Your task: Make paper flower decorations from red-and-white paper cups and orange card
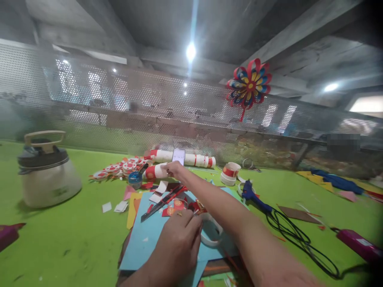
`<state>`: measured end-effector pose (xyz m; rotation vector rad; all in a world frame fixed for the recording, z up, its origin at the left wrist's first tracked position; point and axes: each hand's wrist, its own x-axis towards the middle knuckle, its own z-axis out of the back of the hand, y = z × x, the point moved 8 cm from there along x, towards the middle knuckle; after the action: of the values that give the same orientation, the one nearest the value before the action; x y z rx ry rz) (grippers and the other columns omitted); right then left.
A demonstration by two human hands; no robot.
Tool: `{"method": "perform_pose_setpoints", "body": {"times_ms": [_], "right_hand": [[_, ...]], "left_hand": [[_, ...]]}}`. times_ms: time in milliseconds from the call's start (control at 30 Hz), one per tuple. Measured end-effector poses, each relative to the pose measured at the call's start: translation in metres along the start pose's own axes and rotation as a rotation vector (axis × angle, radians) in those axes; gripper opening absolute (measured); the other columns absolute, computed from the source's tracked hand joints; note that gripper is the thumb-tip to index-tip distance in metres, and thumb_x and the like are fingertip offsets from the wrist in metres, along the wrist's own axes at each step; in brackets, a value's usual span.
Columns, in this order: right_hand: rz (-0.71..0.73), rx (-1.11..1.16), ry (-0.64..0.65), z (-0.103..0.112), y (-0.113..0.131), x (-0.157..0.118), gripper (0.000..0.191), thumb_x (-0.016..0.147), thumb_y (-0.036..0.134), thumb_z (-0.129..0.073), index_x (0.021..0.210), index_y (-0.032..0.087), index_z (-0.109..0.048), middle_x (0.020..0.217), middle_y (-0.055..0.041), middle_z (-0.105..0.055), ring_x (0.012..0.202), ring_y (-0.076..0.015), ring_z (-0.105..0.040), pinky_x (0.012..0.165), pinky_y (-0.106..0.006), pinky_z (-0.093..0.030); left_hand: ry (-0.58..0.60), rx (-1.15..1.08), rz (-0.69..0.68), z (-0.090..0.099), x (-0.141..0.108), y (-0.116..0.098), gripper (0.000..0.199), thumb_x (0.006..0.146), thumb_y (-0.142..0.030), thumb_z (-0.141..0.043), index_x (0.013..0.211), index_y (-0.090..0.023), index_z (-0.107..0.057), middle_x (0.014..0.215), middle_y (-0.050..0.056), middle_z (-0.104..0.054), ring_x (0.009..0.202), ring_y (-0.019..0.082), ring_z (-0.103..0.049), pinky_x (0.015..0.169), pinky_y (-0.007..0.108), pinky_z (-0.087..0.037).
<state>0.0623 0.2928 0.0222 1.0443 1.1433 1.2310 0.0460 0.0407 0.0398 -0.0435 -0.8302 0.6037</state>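
Note:
My left hand point(181, 237) is closed, thumb and fingers pinched on the edge of a white ring point(217, 238) above light blue sheets point(136, 247). My right arm crosses over it, and my right hand point(173, 169) grips the right end of a short white roll with a red band point(152, 172); its fingertips are partly hidden. Close to my left hand lie red paper pieces with gold prints point(175, 207). A box cutter point(158, 208) and red-handled scissors point(178, 191) rest on the sheets, beside small white paper pieces point(161, 187).
Behind are a long white roll point(191, 158), a phone point(178, 155), red-white paper wheels point(113, 169) and a blue jar point(135, 180). A large jug point(48, 175) stands left. At right are white-red rings point(231, 171), a blue glue gun point(254, 197) with black cable, and a pinwheel point(249, 85).

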Motion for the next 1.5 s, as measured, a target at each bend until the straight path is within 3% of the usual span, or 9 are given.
{"method": "perform_pose_setpoints", "body": {"times_ms": [200, 267, 367, 433, 533, 667, 867, 1133, 1500], "right_hand": [[0.104, -0.105, -0.069, 0.060, 0.030, -0.045, 0.029, 0.091, 0.030, -0.055, 0.115, 0.015, -0.056, 0.112, -0.0076, -0.060, 0.092, -0.0192, -0.062, 0.077, -0.038, -0.053], [0.181, -0.133, -0.091, 0.083, 0.039, -0.079, 0.023, 0.091, 0.030, -0.055, 0.106, 0.013, -0.059, 0.099, -0.0049, -0.063, 0.079, -0.0149, -0.063, 0.068, -0.032, -0.054], [0.341, -0.174, -0.141, 0.106, 0.048, -0.143, 0.022, 0.084, 0.026, -0.062, 0.066, 0.013, -0.059, 0.059, 0.0050, -0.051, 0.050, -0.0081, -0.048, 0.050, -0.022, -0.042], [0.465, -0.198, -0.181, 0.111, 0.049, -0.188, 0.028, 0.079, 0.024, -0.065, 0.053, 0.015, -0.056, 0.054, 0.0053, -0.045, 0.052, -0.0093, -0.044, 0.052, -0.023, -0.037], [0.605, -0.222, -0.209, 0.104, 0.043, -0.239, 0.025, 0.074, 0.021, -0.067, 0.051, 0.018, -0.057, 0.065, 0.0013, -0.052, 0.065, -0.0139, -0.050, 0.061, -0.027, -0.040], [0.815, -0.361, -0.097, 0.079, 0.035, -0.278, 0.016, 0.083, 0.019, -0.057, 0.070, 0.021, -0.066, 0.087, -0.0059, -0.062, 0.083, -0.0191, -0.057, 0.075, -0.031, -0.045], [0.927, -0.506, -0.021, 0.072, 0.026, -0.285, 0.020, 0.083, 0.011, -0.048, 0.084, 0.020, -0.066, 0.094, -0.0081, -0.062, 0.087, -0.0192, -0.058, 0.077, -0.031, -0.047], [0.889, -0.415, -0.208, 0.080, 0.018, -0.273, 0.018, 0.071, 0.006, -0.049, 0.067, 0.018, -0.063, 0.069, -0.0036, -0.059, 0.063, -0.0162, -0.052, 0.057, -0.028, -0.043], [0.759, -0.266, -0.320, 0.099, 0.008, -0.271, 0.009, 0.070, 0.015, -0.053, 0.067, 0.019, -0.061, 0.067, -0.0019, -0.058, 0.060, -0.0145, -0.051, 0.055, -0.026, -0.043]], "left_hand": [[-0.096, -0.164, 0.113, 0.011, 0.002, 0.014, 0.018, 0.088, -0.020, -0.042, 0.093, -0.018, -0.060, 0.087, 0.009, -0.059, 0.079, 0.024, -0.055, 0.069, 0.039, -0.045], [-0.205, -0.380, 0.316, 0.017, 0.002, 0.039, 0.016, 0.085, -0.029, -0.052, 0.092, -0.018, -0.060, 0.086, 0.008, -0.059, 0.081, 0.024, -0.055, 0.075, 0.041, -0.045], [-0.332, -0.800, 0.688, 0.013, -0.003, 0.076, 0.032, 0.071, -0.044, -0.069, 0.085, -0.018, -0.059, 0.079, 0.005, -0.061, 0.076, 0.022, -0.058, 0.074, 0.039, -0.048], [-0.324, -0.923, 0.731, 0.011, 0.001, 0.077, 0.041, 0.073, -0.051, -0.065, 0.095, -0.016, -0.059, 0.086, 0.008, -0.064, 0.081, 0.024, -0.061, 0.071, 0.037, -0.051], [-0.244, -1.421, 0.755, -0.003, 0.007, 0.056, 0.042, 0.078, -0.050, -0.061, 0.100, -0.014, -0.062, 0.097, 0.012, -0.067, 0.091, 0.024, -0.063, 0.078, 0.036, -0.052], [-0.221, -1.757, 0.862, -0.014, 0.002, 0.030, 0.027, 0.078, -0.033, -0.068, 0.097, -0.014, -0.065, 0.096, 0.008, -0.069, 0.085, 0.018, -0.064, 0.080, 0.030, -0.052], [-0.189, -1.691, 0.916, -0.019, -0.003, 0.027, 0.025, 0.075, -0.028, -0.072, 0.093, -0.013, -0.065, 0.094, 0.009, -0.069, 0.076, 0.018, -0.065, 0.071, 0.031, -0.055], [-0.270, -1.580, 0.895, -0.016, 0.001, 0.034, 0.021, 0.074, -0.024, -0.072, 0.088, -0.011, -0.065, 0.095, 0.010, -0.069, 0.075, 0.017, -0.066, 0.070, 0.027, -0.055], [-0.328, -1.586, 0.995, -0.010, -0.002, 0.052, 0.024, 0.080, -0.024, -0.066, 0.098, -0.009, -0.064, 0.088, 0.013, -0.071, 0.075, 0.021, -0.067, 0.070, 0.034, -0.059]]}}
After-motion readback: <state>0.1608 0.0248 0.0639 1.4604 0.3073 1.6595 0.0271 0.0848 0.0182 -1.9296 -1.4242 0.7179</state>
